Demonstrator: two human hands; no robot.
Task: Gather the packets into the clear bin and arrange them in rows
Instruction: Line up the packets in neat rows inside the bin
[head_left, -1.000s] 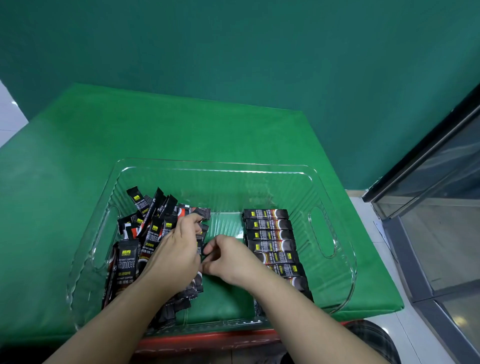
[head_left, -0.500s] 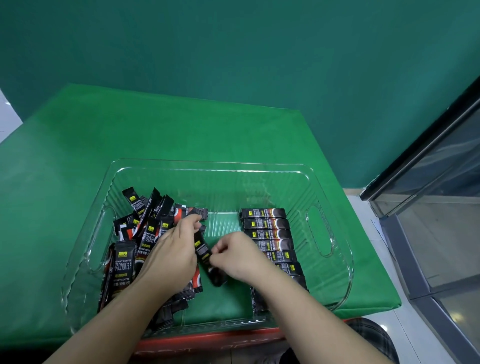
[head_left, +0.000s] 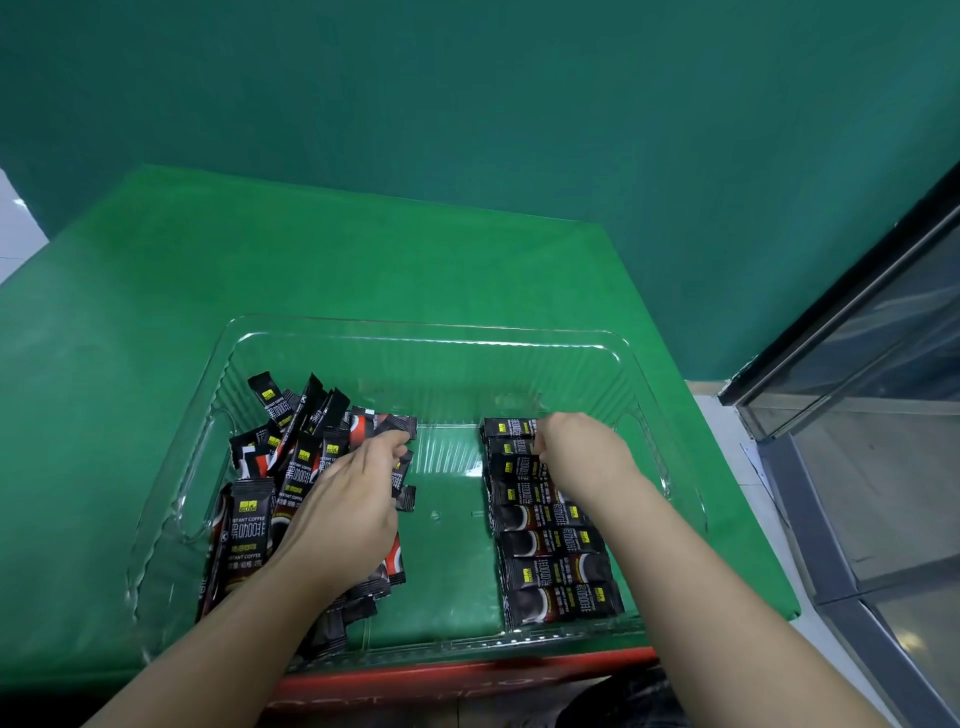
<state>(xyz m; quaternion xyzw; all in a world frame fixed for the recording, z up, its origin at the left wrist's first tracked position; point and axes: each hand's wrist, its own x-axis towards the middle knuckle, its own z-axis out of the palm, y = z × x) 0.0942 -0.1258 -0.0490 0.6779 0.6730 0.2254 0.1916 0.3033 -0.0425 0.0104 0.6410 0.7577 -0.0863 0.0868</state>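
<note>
Packets of instant coffee, slim black foil sachets with a small yellow logo, white lettering and a red-and-white swirl at one end, all lie inside the clear ribbed plastic bin (head_left: 426, 332) at the centre of the frame. On the left side of the bin they form a loose heap (head_left: 291, 467), some flat, some leaning on one another at odd angles, a few propped against the left wall. On the right side a tidy row of sachets (head_left: 550, 540) runs from the far end towards the lower edge of the frame, each one lying crosswise and touching its neighbour, several overlapping slightly.

The left hand (head_left: 343, 514) rests on the heap, its fingers bent down over the sachets, with the thumb and fingertips closed on the edge of one packet (head_left: 402, 475) at the heap's right margin. The right hand (head_left: 582, 447) sits at the far end of the row, fingers curled under; it covers the right ends of the top sachets, and I cannot tell whether it has hold of one or is merely pressing on them.

The bin has a cut-out handle in each short wall and stands on a bright green cloth-covered table (head_left: 156, 291). A darker green backdrop (head_left: 467, 104) fills the upper frame, and a glass-fronted cabinet (head_left: 883, 415) stands at the right edge.
</note>
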